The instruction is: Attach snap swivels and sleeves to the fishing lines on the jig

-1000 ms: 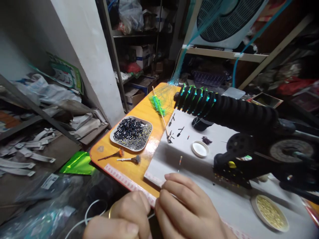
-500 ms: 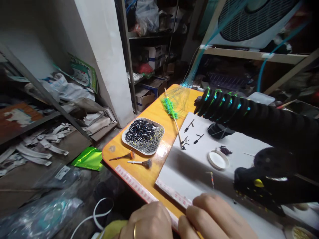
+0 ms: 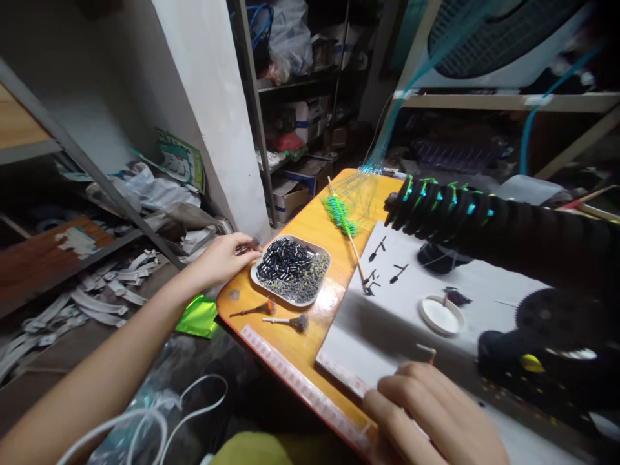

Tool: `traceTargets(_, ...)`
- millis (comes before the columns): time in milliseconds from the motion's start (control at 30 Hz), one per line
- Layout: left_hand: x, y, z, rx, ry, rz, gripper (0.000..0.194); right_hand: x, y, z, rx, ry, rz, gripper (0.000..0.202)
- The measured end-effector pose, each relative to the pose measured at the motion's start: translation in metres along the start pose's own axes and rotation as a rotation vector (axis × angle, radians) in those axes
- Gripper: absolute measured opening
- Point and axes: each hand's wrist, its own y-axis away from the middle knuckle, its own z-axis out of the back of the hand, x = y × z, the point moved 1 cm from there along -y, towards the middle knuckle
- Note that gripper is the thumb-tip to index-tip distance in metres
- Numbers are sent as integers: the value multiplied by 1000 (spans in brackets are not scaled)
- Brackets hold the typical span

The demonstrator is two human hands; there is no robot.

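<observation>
My left hand (image 3: 230, 258) is at the left rim of a white tray (image 3: 256, 287) of shiny dark beads (image 3: 285, 258) and small grey and yellow pieces (image 3: 303, 284). Its thumb and fingers are pinched together near the rim; whatever lies between them is too small to make out. My right hand (image 3: 431, 413) rests curled over the front edge of the white board (image 3: 349, 323), its fingertips hidden underneath. An orange-tipped brush-like piece (image 3: 254, 309) and a grey-tipped one (image 3: 288, 321) lie in front of the tray.
A green bristly stick (image 3: 341, 215) lies on the yellow table (image 3: 232, 307). A black ribbed roller machine (image 3: 508, 232) stands at right. Small dark parts (image 3: 400, 273) and a round white lid (image 3: 442, 315) are on the board. Blue strands hang behind.
My left hand has moved from beside my right hand at the front edge up and left to the tray. My right hand remains near the board's edge. The view has shifted slightly.
</observation>
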Motion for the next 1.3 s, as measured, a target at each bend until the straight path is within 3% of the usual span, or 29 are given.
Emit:
traceTargets(133, -6, -15, -1, 167, -130, -87, 16, -1, 0, 5, 98, -69, -38, 17)
traceTargets(300, -17, -22, -1, 231, -228, -125, 13, 0, 1, 8, 111, -144, -70, 22)
traceTargets(500, -19, -26, 0, 204, -207, -99, 8, 0, -2, 6, 40, -261, -159, 21)
traceTargets(633, -28, -8, 10, 131, -74, -70, 13, 1, -4, 7, 14, -328, -239, 23)
traceTargets(767, -55, 33, 11, 119, 170, -48, 20, 3, -7, 9, 7, -400, -284, 25)
traceTargets(867, -78, 67, -12, 166, 368, -59, 23, 5, -8, 10, 1, -439, -310, 25)
traceTargets(967, -98, 93, -47, 240, 996, 69, 12, 7, -9, 11, -1, -433, -333, 23)
traceTargets(1100, -119, 110, -79, 249, 1564, 294, 9, 8, -10, 13, 7, -412, -360, 21)
traceTargets(1300, -137, 120, -96, 194, 1791, 465, 16, 10, -8, 16, 17, -432, -405, 24)
